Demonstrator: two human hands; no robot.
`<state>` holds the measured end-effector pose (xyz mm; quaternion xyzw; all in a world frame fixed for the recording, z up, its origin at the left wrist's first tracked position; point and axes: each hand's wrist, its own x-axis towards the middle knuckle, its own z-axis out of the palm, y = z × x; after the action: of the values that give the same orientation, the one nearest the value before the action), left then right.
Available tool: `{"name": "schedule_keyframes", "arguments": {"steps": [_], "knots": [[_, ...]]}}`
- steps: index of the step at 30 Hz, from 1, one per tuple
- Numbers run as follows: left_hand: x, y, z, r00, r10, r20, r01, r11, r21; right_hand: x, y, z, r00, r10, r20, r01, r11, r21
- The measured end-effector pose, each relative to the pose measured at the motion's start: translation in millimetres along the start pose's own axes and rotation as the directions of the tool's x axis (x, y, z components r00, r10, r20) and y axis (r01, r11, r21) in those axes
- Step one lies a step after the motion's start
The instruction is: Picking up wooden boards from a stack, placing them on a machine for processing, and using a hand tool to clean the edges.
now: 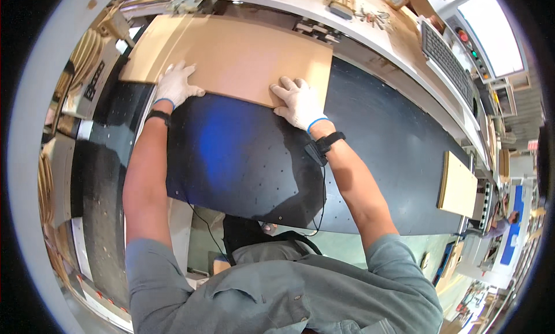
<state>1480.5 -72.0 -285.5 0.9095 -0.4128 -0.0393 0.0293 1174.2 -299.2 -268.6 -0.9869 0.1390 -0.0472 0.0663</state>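
Head view of a person in a grey shirt leaning over a wide black perforated machine table point(243, 160). A large flat rectangular panel of light brown fibreboard point(231, 54) lies on the far left part of the table, its near edge running between the two hands. The left hand point(176, 84), in a white knitted glove with a blue cuff, rests flat on the panel's near left corner, fingers spread and open, not closed around anything. The right hand point(298, 101), gloved alike, lies flat on the near edge towards the panel's right end, fingers likewise extended and pressing on the surface. A black wrist strap with a small black device and cable point(324, 144) sits on the right forearm. A smaller pale wooden board point(458, 186) lies well apart at the table's right end. A grey keyboard point(445, 59) and a bright screen point(491, 30) stand far right
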Motion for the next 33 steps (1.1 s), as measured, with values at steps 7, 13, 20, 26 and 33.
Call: {"name": "schedule_keyframes", "arguments": {"steps": [7, 13, 20, 26, 33], "knots": [[11.3, 1.0, 3.6, 0.991, 0.121, -0.056, -0.122, 0.993, -0.012, -3.3, 10.9, 2.4, 0.998, -0.005, -0.070, 0.006, 1.000, 0.009], [5.6, -13.9, 16.8, 0.993, 0.097, -0.061, -0.098, 0.995, -0.013, 10.1, 0.9, 4.7, 0.995, 0.024, 0.095, -0.024, 1.000, -0.004], [13.1, 5.3, 11.1, 0.985, 0.164, -0.045, -0.166, 0.985, -0.054, -6.2, 8.1, 30.5, 0.991, 0.101, -0.089, -0.094, 0.992, 0.079], [17.4, -12.8, 3.4, 0.990, 0.132, -0.048, -0.133, 0.991, -0.024, -122.9, -17.8, 15.3, 0.977, 0.118, -0.177, -0.071, 0.966, 0.250], [-60.3, 4.2, 103.9, 0.782, 0.024, -0.623, 0.109, 0.979, 0.174, -455.7, -48.0, -22.8, 0.597, 0.789, -0.144, -0.553, 0.535, 0.639]]}}
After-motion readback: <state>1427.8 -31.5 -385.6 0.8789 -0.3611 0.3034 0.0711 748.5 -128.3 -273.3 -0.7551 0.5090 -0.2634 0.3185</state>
